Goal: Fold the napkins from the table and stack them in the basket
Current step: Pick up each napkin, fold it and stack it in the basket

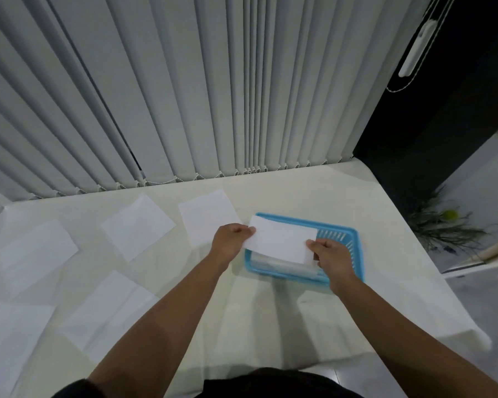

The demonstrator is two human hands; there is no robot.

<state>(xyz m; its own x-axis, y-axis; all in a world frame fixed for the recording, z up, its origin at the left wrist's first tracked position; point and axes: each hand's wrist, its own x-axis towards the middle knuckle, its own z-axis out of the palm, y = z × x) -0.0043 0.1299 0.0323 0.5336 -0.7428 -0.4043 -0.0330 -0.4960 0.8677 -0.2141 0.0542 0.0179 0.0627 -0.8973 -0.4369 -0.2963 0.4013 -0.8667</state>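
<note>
Left hand (231, 237) and right hand (329, 254) each pinch an end of the folded napkin (281, 242) over the blue basket (354, 239), centre-right. It looks light, limp and easily creased, so the short edges seem the best hold.

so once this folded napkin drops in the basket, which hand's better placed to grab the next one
Probably the left hand: the flat napkins, nearest one, all lie to its side, while the right hand is over the blue basket.
</note>
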